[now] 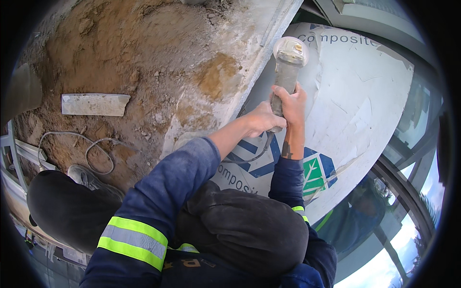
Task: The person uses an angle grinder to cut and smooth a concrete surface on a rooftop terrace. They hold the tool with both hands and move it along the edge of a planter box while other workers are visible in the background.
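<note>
Grinder, grey and dusty, held upper centre over the left edge of a white panel; pale round head pointing away from the person. Whether the head touches the panel, cannot tell.

Left to right: thin grey cable looped on brown soil. Just above it, a flat pale slab with a broken right end. Below the cable, a grey shoe, partly behind a dark trouser leg.

Pale dusty strip between soil and panel, running up at a slant.

Left hand closed around the grinder's rear end, near where a dark cord leaves it. Right hand wrapped on the body just ahead, touching the left. Both sleeves navy with yellow-and-grey bands.

White panel under the grinder, blue and green print, film wrinkled and torn. Far right, glass in dark frames.
</note>
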A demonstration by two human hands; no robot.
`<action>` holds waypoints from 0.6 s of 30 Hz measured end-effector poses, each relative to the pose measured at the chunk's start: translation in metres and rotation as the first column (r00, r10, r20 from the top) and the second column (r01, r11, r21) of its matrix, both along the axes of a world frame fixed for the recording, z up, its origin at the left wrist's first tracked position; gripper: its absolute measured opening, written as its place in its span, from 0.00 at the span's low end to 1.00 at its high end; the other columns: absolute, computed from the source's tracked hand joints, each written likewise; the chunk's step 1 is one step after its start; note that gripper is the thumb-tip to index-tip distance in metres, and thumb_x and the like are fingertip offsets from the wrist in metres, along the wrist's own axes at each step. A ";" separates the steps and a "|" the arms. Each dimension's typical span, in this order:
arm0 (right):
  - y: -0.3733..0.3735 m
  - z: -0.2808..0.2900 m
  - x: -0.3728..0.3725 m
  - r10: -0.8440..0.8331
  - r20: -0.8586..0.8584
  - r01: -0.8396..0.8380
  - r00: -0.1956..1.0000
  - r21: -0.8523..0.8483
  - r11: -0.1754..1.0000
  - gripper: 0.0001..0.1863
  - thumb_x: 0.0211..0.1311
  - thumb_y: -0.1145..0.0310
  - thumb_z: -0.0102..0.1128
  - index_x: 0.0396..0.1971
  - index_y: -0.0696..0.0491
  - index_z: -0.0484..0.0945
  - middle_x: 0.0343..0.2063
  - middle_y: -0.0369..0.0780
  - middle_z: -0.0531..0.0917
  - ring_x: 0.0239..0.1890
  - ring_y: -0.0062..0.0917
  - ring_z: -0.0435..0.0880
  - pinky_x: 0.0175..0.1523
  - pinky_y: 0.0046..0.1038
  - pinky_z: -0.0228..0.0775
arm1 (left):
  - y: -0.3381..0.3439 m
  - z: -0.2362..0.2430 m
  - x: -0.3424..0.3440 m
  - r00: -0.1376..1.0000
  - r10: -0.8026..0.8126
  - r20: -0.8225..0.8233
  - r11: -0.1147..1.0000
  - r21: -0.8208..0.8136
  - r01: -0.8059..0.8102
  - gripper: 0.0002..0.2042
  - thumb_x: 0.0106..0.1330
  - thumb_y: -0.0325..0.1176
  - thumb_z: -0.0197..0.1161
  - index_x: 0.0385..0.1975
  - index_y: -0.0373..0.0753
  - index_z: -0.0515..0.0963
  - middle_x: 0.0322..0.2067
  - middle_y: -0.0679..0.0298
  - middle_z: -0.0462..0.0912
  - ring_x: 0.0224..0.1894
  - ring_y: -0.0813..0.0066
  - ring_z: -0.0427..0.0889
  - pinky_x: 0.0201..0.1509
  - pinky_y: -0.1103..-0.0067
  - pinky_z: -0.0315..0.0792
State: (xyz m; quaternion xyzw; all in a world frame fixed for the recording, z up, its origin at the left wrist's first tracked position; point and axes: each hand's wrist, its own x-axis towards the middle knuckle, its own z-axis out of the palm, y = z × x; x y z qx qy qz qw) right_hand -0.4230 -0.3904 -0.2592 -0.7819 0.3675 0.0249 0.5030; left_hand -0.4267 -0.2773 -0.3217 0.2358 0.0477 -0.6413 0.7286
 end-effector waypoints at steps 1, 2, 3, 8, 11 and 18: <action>-0.001 0.001 0.001 -0.007 -0.002 0.007 1.000 0.013 1.000 0.17 0.54 0.73 0.73 0.42 0.62 0.80 0.28 0.39 0.85 0.26 0.22 0.84 0.33 0.28 0.78 | 0.000 0.001 0.000 1.000 0.004 -0.006 1.000 0.004 -0.004 0.19 0.59 0.17 0.67 0.51 0.34 0.73 0.39 0.65 0.79 0.38 0.79 0.80 0.38 0.77 0.75; -0.001 0.001 0.002 -0.011 -0.011 0.011 1.000 0.012 1.000 0.17 0.54 0.73 0.73 0.42 0.62 0.80 0.28 0.39 0.85 0.26 0.22 0.84 0.33 0.28 0.77 | -0.001 0.002 0.001 1.000 0.009 -0.012 1.000 0.008 -0.008 0.19 0.60 0.17 0.66 0.51 0.34 0.73 0.39 0.65 0.79 0.38 0.79 0.80 0.38 0.77 0.75; -0.001 0.001 0.003 -0.016 -0.019 0.016 1.000 0.011 1.000 0.16 0.54 0.73 0.73 0.42 0.62 0.80 0.27 0.39 0.85 0.26 0.22 0.83 0.33 0.28 0.77 | -0.002 0.003 0.001 1.000 0.012 -0.019 1.000 0.013 -0.012 0.19 0.60 0.17 0.66 0.50 0.34 0.73 0.39 0.65 0.79 0.37 0.78 0.80 0.38 0.77 0.74; -0.003 0.001 0.008 0.011 -0.049 -0.012 0.999 -0.006 1.000 0.16 0.55 0.72 0.72 0.41 0.62 0.81 0.27 0.39 0.85 0.25 0.22 0.83 0.33 0.27 0.76 | -0.004 0.000 0.004 0.998 0.019 -0.055 1.000 -0.005 -0.020 0.15 0.60 0.19 0.67 0.45 0.35 0.74 0.33 0.65 0.79 0.31 0.77 0.79 0.33 0.77 0.71; -0.002 0.004 0.011 0.015 -0.072 -0.016 0.997 -0.010 1.000 0.16 0.55 0.71 0.72 0.41 0.62 0.81 0.27 0.39 0.85 0.25 0.22 0.82 0.33 0.27 0.76 | -0.003 0.001 0.007 0.998 0.011 -0.065 1.000 -0.025 -0.013 0.17 0.62 0.18 0.67 0.49 0.35 0.73 0.35 0.65 0.79 0.33 0.77 0.79 0.35 0.77 0.73; 0.001 0.004 0.015 0.061 -0.101 -0.065 0.993 -0.035 0.997 0.16 0.54 0.71 0.71 0.42 0.62 0.81 0.27 0.39 0.85 0.26 0.23 0.82 0.33 0.27 0.75 | 0.001 0.000 0.008 0.996 0.015 -0.086 1.000 -0.015 -0.016 0.20 0.61 0.18 0.67 0.52 0.34 0.71 0.37 0.64 0.79 0.35 0.77 0.81 0.37 0.75 0.75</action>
